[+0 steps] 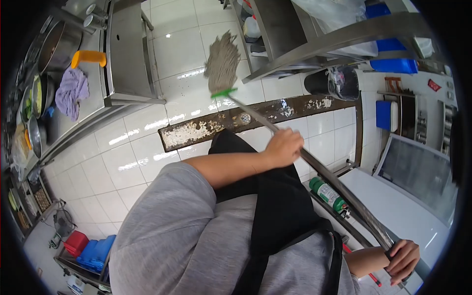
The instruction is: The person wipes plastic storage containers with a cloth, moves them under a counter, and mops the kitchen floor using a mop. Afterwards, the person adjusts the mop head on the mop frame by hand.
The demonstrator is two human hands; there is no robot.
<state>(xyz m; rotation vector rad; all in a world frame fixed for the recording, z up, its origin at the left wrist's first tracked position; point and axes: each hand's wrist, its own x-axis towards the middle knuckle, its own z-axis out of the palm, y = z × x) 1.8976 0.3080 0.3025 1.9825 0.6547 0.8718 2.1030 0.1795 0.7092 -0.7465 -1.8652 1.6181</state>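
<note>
A mop (pixel 322 169) with a long metal handle slants across the view from lower right to upper middle. Its green head piece (pixel 224 93) and grey strands (pixel 223 61) lie spread on the wet white tile floor (pixel 179 42). My left hand (pixel 285 147) is wrapped round the handle partway along, in front of my body. Near the handle's upper end, at the lower right, my right hand (pixel 403 260) is closed on it. The black apron (pixel 280 216) hangs below the left forearm.
A brown, worn drain channel (pixel 191 135) crosses the floor before me. Steel counters stand left (pixel 129 51) and right (pixel 285 34). The left one bears a purple cloth (pixel 72 93) and pans. A black bin (pixel 317 83) and a green bottle (pixel 327 193) are at right.
</note>
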